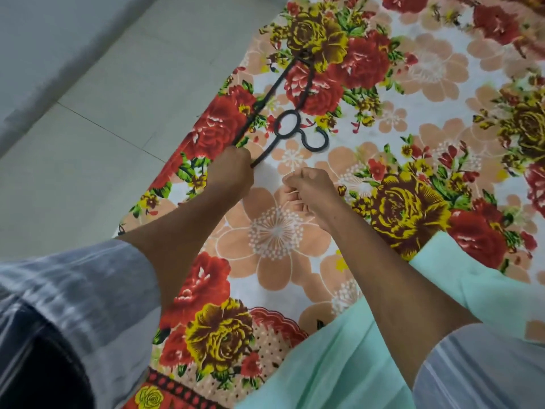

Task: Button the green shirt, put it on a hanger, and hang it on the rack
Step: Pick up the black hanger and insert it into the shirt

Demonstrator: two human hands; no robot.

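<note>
The green shirt (339,358), a smooth pale mint cloth, was spread at the near edge of the bed under the right forearm, one sleeve reaching out to the right. Farther out, the hanger (287,125), a thin dark bar with a round loop and curled hook, was lying on the flowered bedsheet (413,93). One end of it was gripped by the left hand (231,169). The right hand (306,187) was curled just beside it, holding nothing. Pale floor tiles (103,113) were seen to the left.

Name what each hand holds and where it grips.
Left hand grips the black hanger at one end of its frame. Right hand is curled, holding nothing visible.
</note>
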